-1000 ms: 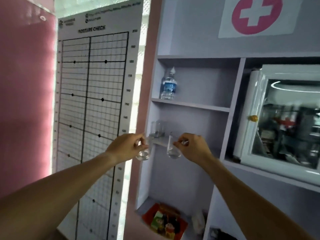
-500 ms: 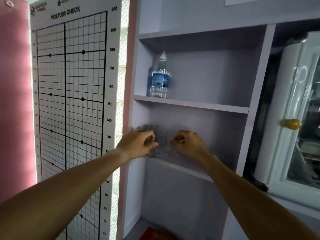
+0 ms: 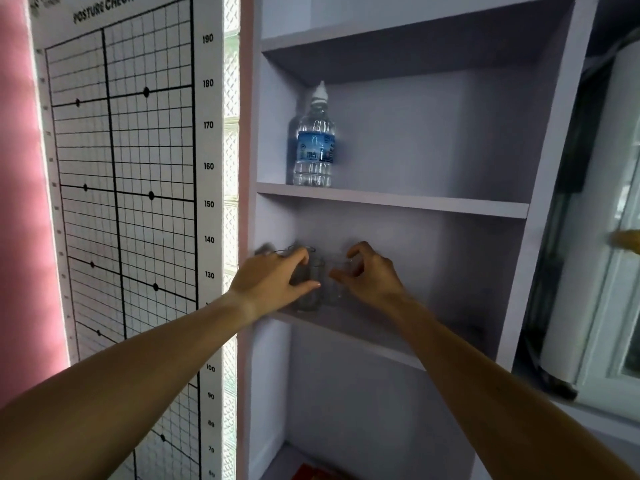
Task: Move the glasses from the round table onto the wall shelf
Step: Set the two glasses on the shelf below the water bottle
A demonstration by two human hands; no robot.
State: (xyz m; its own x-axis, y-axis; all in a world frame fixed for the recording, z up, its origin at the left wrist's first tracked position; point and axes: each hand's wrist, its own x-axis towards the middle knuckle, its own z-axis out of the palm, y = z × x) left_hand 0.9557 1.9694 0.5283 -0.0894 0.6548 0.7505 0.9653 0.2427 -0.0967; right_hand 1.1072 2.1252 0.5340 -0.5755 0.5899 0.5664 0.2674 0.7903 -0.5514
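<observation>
Gripping 2 glasses (image 3: 317, 285) on shelf (image 3: 374, 336), hands (image 3: 270, 282).

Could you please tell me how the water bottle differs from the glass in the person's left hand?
The water bottle stands alone on the upper shelf, untouched; the glass is on the lower shelf, gripped by the left hand. The bottle is tall, capped and carries a blue label; the glass is short, open-topped and plain. The bottle shows in full, while the hand hides part of the glass. Both are clear and upright.
</observation>
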